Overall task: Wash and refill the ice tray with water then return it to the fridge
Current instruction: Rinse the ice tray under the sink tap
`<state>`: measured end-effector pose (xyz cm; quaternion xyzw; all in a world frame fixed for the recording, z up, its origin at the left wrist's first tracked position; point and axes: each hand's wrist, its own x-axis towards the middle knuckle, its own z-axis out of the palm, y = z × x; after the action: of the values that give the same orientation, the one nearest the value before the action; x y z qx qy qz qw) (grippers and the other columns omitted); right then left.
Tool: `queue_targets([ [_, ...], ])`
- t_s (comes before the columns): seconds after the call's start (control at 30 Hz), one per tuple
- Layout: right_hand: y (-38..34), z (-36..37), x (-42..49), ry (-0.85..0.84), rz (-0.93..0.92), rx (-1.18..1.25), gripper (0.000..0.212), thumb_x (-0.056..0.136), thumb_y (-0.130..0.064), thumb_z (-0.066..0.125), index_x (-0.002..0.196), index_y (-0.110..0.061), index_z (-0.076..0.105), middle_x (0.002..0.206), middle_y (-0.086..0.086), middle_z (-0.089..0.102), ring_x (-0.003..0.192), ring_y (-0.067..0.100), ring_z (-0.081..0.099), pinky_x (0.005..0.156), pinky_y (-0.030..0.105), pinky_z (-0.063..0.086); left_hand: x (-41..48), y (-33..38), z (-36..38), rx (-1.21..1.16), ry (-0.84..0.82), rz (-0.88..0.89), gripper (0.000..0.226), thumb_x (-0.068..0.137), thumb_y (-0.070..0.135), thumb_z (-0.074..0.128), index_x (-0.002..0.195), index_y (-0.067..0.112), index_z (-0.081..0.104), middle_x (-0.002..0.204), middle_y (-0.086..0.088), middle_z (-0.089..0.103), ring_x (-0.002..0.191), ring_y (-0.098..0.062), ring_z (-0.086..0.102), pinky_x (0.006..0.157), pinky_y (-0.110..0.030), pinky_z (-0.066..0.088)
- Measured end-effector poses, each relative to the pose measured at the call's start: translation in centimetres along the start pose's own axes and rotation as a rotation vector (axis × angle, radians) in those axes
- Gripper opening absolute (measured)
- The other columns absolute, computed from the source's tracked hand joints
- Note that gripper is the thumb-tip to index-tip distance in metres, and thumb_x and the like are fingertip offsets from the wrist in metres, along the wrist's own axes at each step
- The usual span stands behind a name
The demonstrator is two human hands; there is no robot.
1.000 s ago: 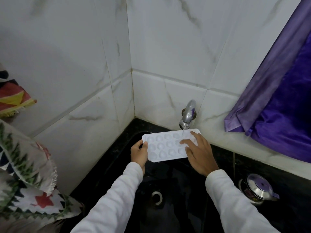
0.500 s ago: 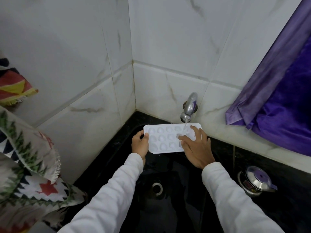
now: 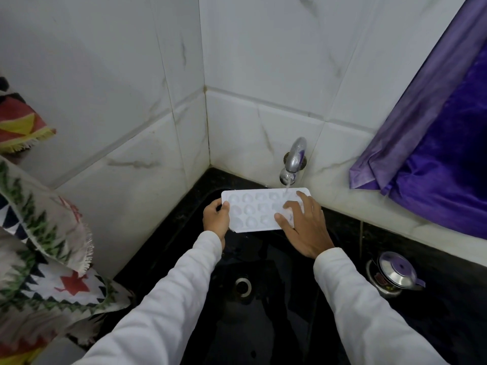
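Observation:
A white ice tray (image 3: 253,209) with rounded cavities is held level over the black sink (image 3: 263,299), under the chrome tap (image 3: 293,162). A thin stream of water runs from the tap onto the tray's right end. My left hand (image 3: 216,216) grips the tray's left short edge, thumb on top. My right hand (image 3: 303,223) lies on the tray's right end with fingers spread over the cavities, thumb at the near edge.
White marbled tiles form the corner behind the sink. A steel lidded pot (image 3: 395,272) stands on the black counter at right. A purple curtain (image 3: 434,154) hangs at upper right. Patterned cloth (image 3: 44,246) hangs at left. The drain (image 3: 243,286) lies below the tray.
My right hand's fingers have shifted slightly across the tray's right cavities under the stream. The tray and my left hand have stayed put; the camera view has tilted a little.

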<state>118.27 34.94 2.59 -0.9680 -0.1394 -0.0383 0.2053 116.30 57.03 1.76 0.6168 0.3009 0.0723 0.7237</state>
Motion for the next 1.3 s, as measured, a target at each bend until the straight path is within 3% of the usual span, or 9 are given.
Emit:
queue_targets([
  [0.23,1.2,0.3,-0.4,0.010,-0.044,-0.018,0.065,0.084,-0.080,0.035,0.122,-0.030,0.053,0.156,0.010,0.028,0.143,0.035,0.025,0.113,0.057,0.032,1.0,0.1,0.4,-0.069,0.032,-0.071,0.022,0.104,0.014,0.047,0.116,0.010,0.065,0.112,-0.011,0.070,0.098,-0.028,0.068,0.081,-0.040,0.059],
  [0.43,1.2,0.8,-0.3,-0.021,-0.100,-0.045,0.059,0.085,-0.078,0.039,0.126,-0.040,0.059,0.159,0.014,0.023,0.146,0.042,0.018,0.113,0.063,0.030,1.2,0.1,1.1,-0.049,0.020,-0.082,0.020,0.104,0.015,0.047,0.112,0.013,0.065,0.113,-0.012,0.070,0.103,-0.030,0.069,0.082,-0.042,0.059],
  [0.67,1.0,1.3,-0.2,0.103,-0.083,-0.015,0.053,0.079,-0.079,0.050,0.107,-0.037,0.067,0.151,0.014,0.034,0.139,0.040,0.028,0.105,0.062,0.039,1.3,-0.3,1.2,-0.037,0.004,-0.073,0.022,0.104,0.015,0.046,0.117,0.013,0.064,0.112,-0.010,0.069,0.098,-0.027,0.068,0.075,-0.037,0.058],
  [0.77,1.1,1.7,-0.3,0.096,-0.074,0.007,0.055,0.075,-0.084,0.051,0.105,-0.041,0.066,0.152,0.011,0.030,0.140,0.043,0.024,0.107,0.066,0.032,1.1,-0.3,1.3,-0.029,0.014,-0.059,0.020,0.104,0.015,0.046,0.111,0.016,0.064,0.111,-0.010,0.069,0.098,-0.027,0.068,0.076,-0.037,0.058],
  [0.9,1.1,2.0,-0.9,-0.013,-0.027,-0.066,0.069,0.074,-0.088,0.039,0.124,-0.045,0.057,0.160,0.008,0.015,0.146,0.050,0.006,0.113,0.069,0.020,1.2,-0.4,0.9,-0.011,0.007,-0.054,0.021,0.104,0.017,0.046,0.113,0.016,0.064,0.112,-0.009,0.070,0.101,-0.028,0.069,0.077,-0.039,0.059],
  [0.97,0.8,2.0,-1.5,-0.030,0.015,0.051,0.063,0.074,-0.085,0.044,0.119,-0.043,0.059,0.159,0.006,0.015,0.148,0.046,-0.002,0.115,0.069,0.015,1.2,-0.7,0.7,0.017,0.003,-0.043,0.020,0.103,0.017,0.047,0.112,0.016,0.065,0.111,-0.008,0.070,0.101,-0.026,0.069,0.085,-0.042,0.060],
  [1.1,0.7,2.2,-2.5,-0.024,0.118,0.332,0.055,0.079,-0.071,0.061,0.126,-0.046,0.049,0.155,-0.009,0.010,0.150,0.034,0.002,0.120,0.058,0.017,1.0,-1.4,0.1,0.053,0.012,-0.021,0.021,0.103,0.018,0.047,0.105,0.018,0.068,0.108,-0.007,0.071,0.101,-0.026,0.069,0.092,-0.046,0.058],
  [1.23,0.5,1.2,-2.9,0.042,0.347,0.563,0.074,0.093,-0.044,0.064,0.152,-0.023,0.026,0.157,0.000,0.012,0.144,0.026,0.026,0.113,0.030,0.026,0.5,-2.0,-0.3,0.070,0.009,0.005,0.021,0.104,0.016,0.046,0.107,0.015,0.067,0.108,-0.008,0.071,0.101,-0.027,0.069,0.091,-0.042,0.058],
  [1.3,0.8,0.9,-2.8,0.032,0.450,0.612,0.076,0.097,-0.040,0.060,0.157,-0.014,0.020,0.160,0.005,0.014,0.143,0.025,0.032,0.108,0.024,0.026,0.2,-2.3,-0.5,0.088,0.005,0.027,0.022,0.104,0.016,0.047,0.112,0.013,0.067,0.108,-0.008,0.071,0.099,-0.024,0.068,0.082,-0.035,0.057],
])
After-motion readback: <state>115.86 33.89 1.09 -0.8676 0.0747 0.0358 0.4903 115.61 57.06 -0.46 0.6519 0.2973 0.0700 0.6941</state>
